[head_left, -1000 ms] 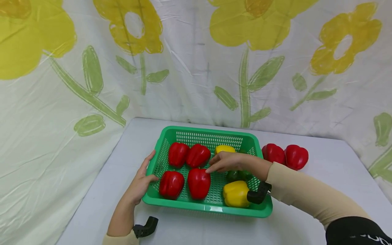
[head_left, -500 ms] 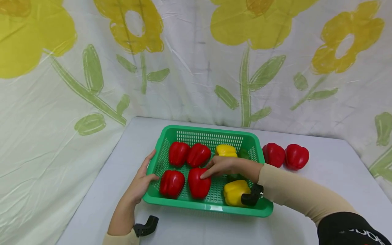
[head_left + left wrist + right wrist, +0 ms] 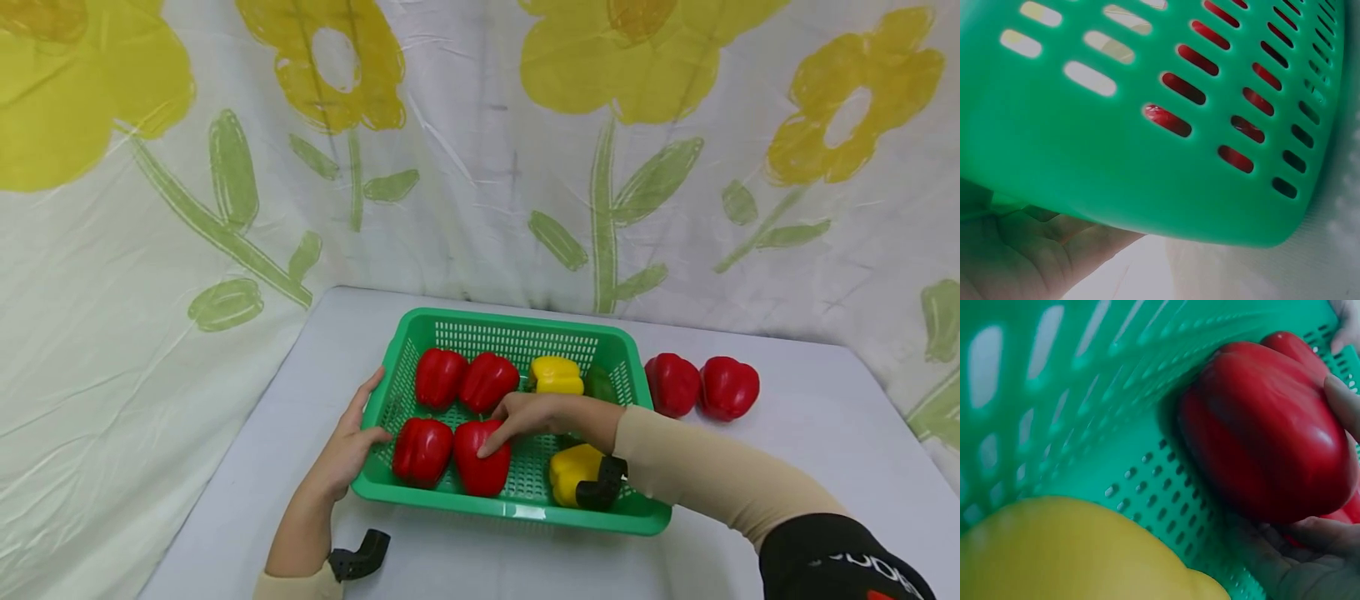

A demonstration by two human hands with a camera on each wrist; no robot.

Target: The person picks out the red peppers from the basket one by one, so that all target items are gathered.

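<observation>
A green plastic basket (image 3: pixel 517 511) stands on the table, its left rim held by my left hand (image 3: pixel 341 450), thumb over the edge and fingers along the outside. In the left wrist view that hand (image 3: pixel 1041 256) lies under the rim. My right hand (image 3: pixel 528 415) reaches in from the right and grips a red bell pepper (image 3: pixel 468 467) at the front. Fingers below and thumb above show around this pepper (image 3: pixel 1260 425) in the right wrist view. Another red bell pepper (image 3: pixel 422 454) sits just left of it, with two more red bell peppers (image 3: pixel 487 382) behind.
A yellow bell pepper (image 3: pixel 572 467) lies at the basket's front right, partly behind the wrist camera, and another yellow bell pepper (image 3: pixel 557 375) at the back. Green vegetables (image 3: pixel 600 383) are partly hidden by the right arm. Two red bell peppers (image 3: pixel 729 388) rest on the table outside.
My right hand has moved left and down onto the front red bell pepper and taken hold of it. That pepper has shifted slightly left, closer to its neighbour. The left hand stays on the rim.
</observation>
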